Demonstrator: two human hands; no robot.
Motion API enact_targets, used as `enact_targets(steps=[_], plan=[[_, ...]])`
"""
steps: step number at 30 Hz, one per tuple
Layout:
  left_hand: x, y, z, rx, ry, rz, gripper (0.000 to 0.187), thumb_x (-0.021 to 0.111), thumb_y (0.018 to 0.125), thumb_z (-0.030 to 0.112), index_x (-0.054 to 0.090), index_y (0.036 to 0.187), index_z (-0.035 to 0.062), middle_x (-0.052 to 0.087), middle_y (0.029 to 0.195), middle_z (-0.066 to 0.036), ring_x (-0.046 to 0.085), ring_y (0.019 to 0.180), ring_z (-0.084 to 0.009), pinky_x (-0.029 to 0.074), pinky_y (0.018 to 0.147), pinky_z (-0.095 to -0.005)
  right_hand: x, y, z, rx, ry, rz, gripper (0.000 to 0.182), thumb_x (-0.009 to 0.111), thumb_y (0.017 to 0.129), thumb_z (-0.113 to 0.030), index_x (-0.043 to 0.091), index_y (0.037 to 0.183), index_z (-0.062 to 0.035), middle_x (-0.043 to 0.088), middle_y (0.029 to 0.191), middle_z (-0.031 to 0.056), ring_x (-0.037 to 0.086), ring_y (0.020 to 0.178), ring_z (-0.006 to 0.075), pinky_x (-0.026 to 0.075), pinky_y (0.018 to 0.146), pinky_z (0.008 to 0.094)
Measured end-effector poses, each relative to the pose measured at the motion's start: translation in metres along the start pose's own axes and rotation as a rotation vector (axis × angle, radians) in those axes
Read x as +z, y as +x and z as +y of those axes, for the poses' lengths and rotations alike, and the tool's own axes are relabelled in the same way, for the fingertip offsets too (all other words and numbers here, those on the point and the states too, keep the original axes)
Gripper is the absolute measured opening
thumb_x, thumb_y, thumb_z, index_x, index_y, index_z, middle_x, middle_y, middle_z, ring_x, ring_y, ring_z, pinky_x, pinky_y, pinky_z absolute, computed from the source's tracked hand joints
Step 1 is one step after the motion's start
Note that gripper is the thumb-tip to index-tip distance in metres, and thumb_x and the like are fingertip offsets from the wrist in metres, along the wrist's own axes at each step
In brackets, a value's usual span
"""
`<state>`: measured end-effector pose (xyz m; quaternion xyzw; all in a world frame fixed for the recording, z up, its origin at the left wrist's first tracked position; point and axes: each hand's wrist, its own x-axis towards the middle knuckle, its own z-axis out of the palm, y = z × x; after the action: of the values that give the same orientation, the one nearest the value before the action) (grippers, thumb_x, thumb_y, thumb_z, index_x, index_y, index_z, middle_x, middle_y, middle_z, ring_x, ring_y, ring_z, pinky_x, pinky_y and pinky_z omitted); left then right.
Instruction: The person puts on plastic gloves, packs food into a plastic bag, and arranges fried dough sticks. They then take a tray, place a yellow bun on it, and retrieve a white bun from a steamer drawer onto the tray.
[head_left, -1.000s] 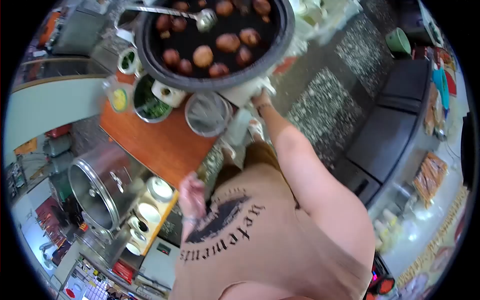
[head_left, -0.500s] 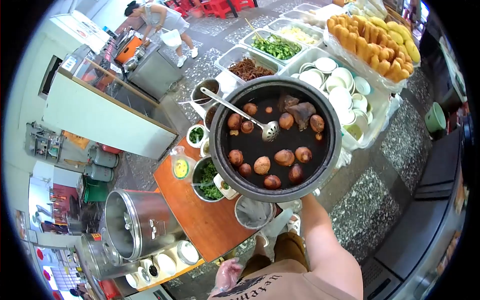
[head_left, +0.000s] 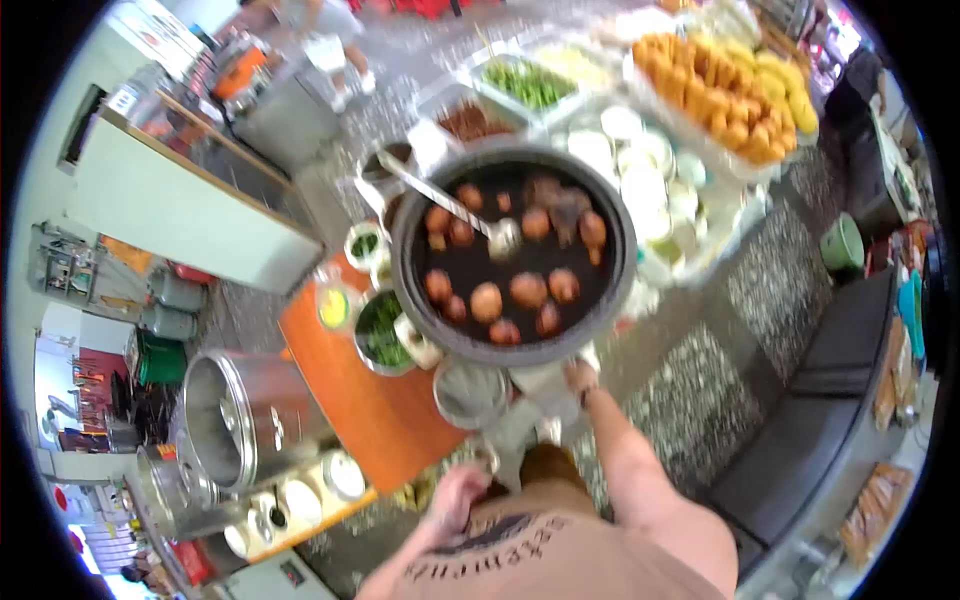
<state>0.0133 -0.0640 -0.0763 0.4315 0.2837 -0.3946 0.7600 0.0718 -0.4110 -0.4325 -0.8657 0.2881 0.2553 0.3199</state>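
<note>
- The brown worktop (head_left: 340,400) lies ahead and to your left.
- The black pot (head_left: 510,355) of dark liquid stands at the worktop's far end; what supports it is hidden.
- The pale tub (head_left: 470,421), near the pot's rim, sits on your side of it.
- The metal bowl (head_left: 384,371) of chopped greens lies left of the tub.
- The perforated ladle (head_left: 440,195) rests in the pot, handle across its rim.
- Your right hand (head_left: 580,376) is just beside the pot's near side; you cannot tell its grip.
- Your left hand (head_left: 462,492), half curled near your shirt, is too blurred to tell whether it holds anything.
- Brown eggs (head_left: 486,300) sit in the liquid.
</note>
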Motion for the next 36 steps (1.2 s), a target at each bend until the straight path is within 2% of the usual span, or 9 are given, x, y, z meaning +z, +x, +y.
enact_targets(steps=[1,4,5,7,17,24,27,32,36], plan=[[-0.018,0.022,-0.019,0.311,0.7,-0.041,0.028,0.058,0.081,-0.001,0.057,0.109,0.0021,0.059,0.094,-0.009,0.057,0.091,-0.0203,0.049,0.082,-0.0346,-0.079,-0.078,-0.044,0.074,0.172,-0.124,0.062,0.051,0.086,-0.049,0.05,0.129,-0.0044,0.049,0.134,0.0198,0.046,0.124,0.032,0.037,0.103,0.0403],[0.05,0.038,-0.004,-0.02,0.313,0.086,0.024,0.057,0.089,0.022,0.057,0.107,0.0052,0.059,0.096,-0.004,0.057,0.088,-0.0171,0.047,0.083,-0.0345,-0.09,-0.108,-0.034,-0.029,0.037,-0.021,0.05,0.044,0.091,-0.047,0.059,0.119,-0.0072,0.058,0.122,0.0191,0.056,0.111,0.0335,0.043,0.096,0.0421],[0.054,0.049,-0.008,-0.02,0.381,0.047,0.026,0.056,0.09,0.024,0.057,0.108,0.0054,0.06,0.096,-0.003,0.057,0.087,-0.0144,0.047,0.082,-0.0325,-0.017,-0.045,0.025,-0.444,-0.466,0.034,0.04,0.045,0.092,-0.033,0.056,0.122,-0.0098,0.054,0.127,0.0189,0.053,0.116,0.0325,0.042,0.096,0.0417],[0.078,0.05,-0.005,-0.022,0.428,0.008,0.021,0.055,0.091,0.019,0.056,0.107,0.0059,0.061,0.092,-0.004,0.059,0.085,-0.0162,0.049,0.081,-0.0337,-0.125,-0.132,-0.04,-0.187,-0.207,-0.001,0.029,0.045,0.09,-0.026,0.067,0.096,-0.0092,0.065,0.103,0.0171,0.061,0.101,0.0307,0.048,0.085,0.0412],[0.106,0.038,0.003,-0.144,0.608,-0.101,0.025,0.056,0.09,0.023,0.057,0.107,0.0058,0.062,0.092,-0.005,0.058,0.082,-0.0142,0.044,0.078,-0.0257,-0.103,-0.217,0.013,0.064,0.342,0.053,0.026,0.05,0.089,-0.022,0.063,0.098,-0.0011,0.065,0.095,0.0205,0.063,0.085,0.0339,0.05,0.074,0.0404],[0.169,0.043,0.03,1.008,1.786,-0.654,0.109,0.079,0.064,0.045,0.018,0.145,0.0042,0.026,0.145,-0.024,0.027,0.133,-0.0425,0.024,0.11,-0.0491,-0.201,-0.326,-0.072,-0.258,0.869,-0.172,0.029,0.06,0.085,-0.03,0.064,0.1,-0.0051,0.065,0.091,0.0049,0.057,0.08,0.0141,0.048,0.073,0.0317],[0.202,0.027,0.044,0.751,1.975,-0.78,0.059,0.073,0.071,0.027,0.051,0.12,0.0029,0.063,0.096,-0.017,0.058,0.097,-0.0358,0.044,0.088,-0.0447,-0.224,-0.332,-0.082,-0.424,0.698,-0.126,0.026,0.057,0.089,-0.03,0.064,0.094,-0.0055,0.064,0.088,0.0005,0.054,0.079,0.0093,0.047,0.073,0.0292],[0.209,0.009,0.1,0.152,0.812,-0.535,0.016,0.05,0.088,0.004,0.056,0.103,0.0011,0.063,0.095,-0.006,0.061,0.094,-0.0169,0.051,0.082,-0.0326,-0.272,-0.364,-0.101,-0.371,1.008,-0.156,0.023,0.063,0.088,-0.025,0.062,0.098,-0.0049,0.064,0.093,0.0001,0.056,0.081,0.0078,0.048,0.075,0.0265],[0.222,-0.003,0.13,0.164,0.039,-0.733,0.033,0.043,0.097,0.034,0.056,0.103,0.0042,0.062,0.101,-0.01,0.06,0.096,-0.0246,0.047,0.093,-0.0396,-0.294,-0.377,-0.153,-0.352,1.565,0.093,0.031,0.061,0.09,-0.025,0.06,0.113,-0.0032,0.063,0.097,-0.0005,0.057,0.084,0.0085,0.048,0.076,0.0249]])
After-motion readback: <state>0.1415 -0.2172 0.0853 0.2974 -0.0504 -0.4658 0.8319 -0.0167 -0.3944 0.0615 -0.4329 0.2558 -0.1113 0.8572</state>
